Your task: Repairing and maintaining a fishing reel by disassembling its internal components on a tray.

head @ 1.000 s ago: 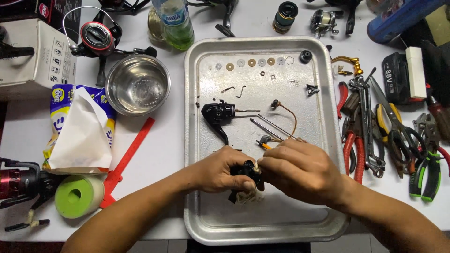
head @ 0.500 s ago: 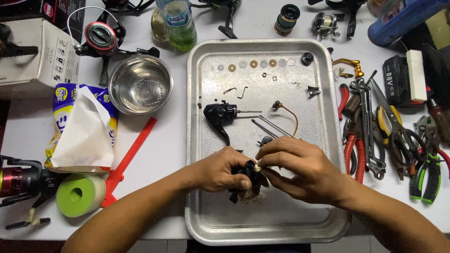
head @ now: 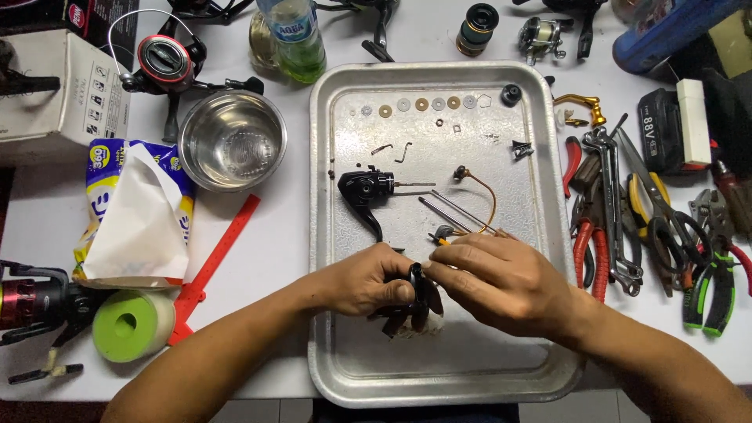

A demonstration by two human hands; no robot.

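Over the near half of a metal tray (head: 345, 368), both my hands hold one black reel part (head: 419, 301). My left hand (head: 364, 280) grips it from the left, and my right hand (head: 501, 280) pinches its top edge from the right. Something pale shows under the part, mostly hidden. Farther up the tray lie a black reel body with a handle arm (head: 364, 192), two thin metal rods (head: 450, 210), a curved orange wire piece (head: 482, 192) and a row of small washers (head: 419, 103).
Pliers, wrenches and cutters (head: 650, 227) lie right of the tray. To its left are a steel bowl (head: 232, 141), a tissue pack (head: 133, 211), a red strip (head: 215, 254), a green tape roll (head: 129, 325) and fishing reels (head: 160, 59). A bottle (head: 294, 35) stands behind.
My right hand's fingers have shifted slightly on the black part, from beside it to over its top. My left hand keeps its hold in the same place.
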